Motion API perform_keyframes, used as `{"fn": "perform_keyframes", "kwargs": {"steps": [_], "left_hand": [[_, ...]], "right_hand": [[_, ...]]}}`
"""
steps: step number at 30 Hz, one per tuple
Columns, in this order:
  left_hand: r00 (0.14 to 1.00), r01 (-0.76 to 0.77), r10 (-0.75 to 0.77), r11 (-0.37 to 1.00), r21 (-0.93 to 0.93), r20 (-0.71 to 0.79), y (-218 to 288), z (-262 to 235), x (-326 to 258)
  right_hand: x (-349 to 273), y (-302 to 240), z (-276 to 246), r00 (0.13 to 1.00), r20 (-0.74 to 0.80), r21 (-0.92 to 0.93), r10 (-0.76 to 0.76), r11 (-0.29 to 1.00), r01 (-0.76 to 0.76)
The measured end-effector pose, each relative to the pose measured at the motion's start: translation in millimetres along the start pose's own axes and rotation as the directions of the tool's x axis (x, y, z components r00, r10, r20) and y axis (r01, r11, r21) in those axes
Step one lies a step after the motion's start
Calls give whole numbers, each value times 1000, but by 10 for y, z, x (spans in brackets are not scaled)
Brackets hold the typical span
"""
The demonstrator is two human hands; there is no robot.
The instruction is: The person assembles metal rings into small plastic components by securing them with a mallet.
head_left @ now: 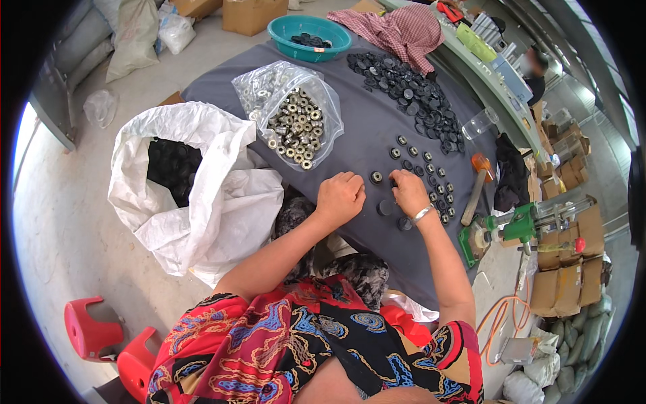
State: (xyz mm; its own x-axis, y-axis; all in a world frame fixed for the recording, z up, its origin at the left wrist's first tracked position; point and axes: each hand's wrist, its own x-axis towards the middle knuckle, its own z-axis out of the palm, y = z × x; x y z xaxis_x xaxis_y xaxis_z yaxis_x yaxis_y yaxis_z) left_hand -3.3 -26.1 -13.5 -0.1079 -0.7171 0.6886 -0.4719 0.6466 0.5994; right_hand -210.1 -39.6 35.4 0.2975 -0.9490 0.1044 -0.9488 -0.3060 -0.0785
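My left hand point(341, 198) is over the grey cloth with its fingers curled together, and whatever they may hold is hidden. Between my hands sits a black round cap with a metal ring-shaped bearing point(375, 178) in it. My right hand point(409, 193), with a silver bangle at the wrist, is closed beside that piece; its fingertips hide what they may grip. Just below lie a plain black cap point(385, 207) and another dark cap point(404, 223) close to my right wrist. Several capped bearings point(429, 168) stand in loose rows to the right of my right hand.
A clear bag of metal bearings point(296, 128) and a white sack of black parts point(128, 161) stand left. Black caps point(417, 94) are heaped farther back, near a teal basin point(276, 34). An orange-headed hammer point(474, 195) and a green press point(521, 225) are at right.
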Motion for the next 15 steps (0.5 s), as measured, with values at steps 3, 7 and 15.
{"fn": "perform_keyframes", "kwargs": {"steps": [3, 7, 15], "left_hand": [[1000, -10, 10, 1000, 4, -7, 6, -3, 7], [1000, -4, 4, 1000, -1, 0, -10, 1, 4], [1000, 2, -2, 1000, 16, -7, -2, 3, 2]], "right_hand": [[-1, -8, -26, 997, 48, 188, 61, 980, -69], [-21, -93, -120, 995, -3, -23, 98, 995, -98], [-19, -52, -119, 995, 24, -12, 97, 995, -97]]}}
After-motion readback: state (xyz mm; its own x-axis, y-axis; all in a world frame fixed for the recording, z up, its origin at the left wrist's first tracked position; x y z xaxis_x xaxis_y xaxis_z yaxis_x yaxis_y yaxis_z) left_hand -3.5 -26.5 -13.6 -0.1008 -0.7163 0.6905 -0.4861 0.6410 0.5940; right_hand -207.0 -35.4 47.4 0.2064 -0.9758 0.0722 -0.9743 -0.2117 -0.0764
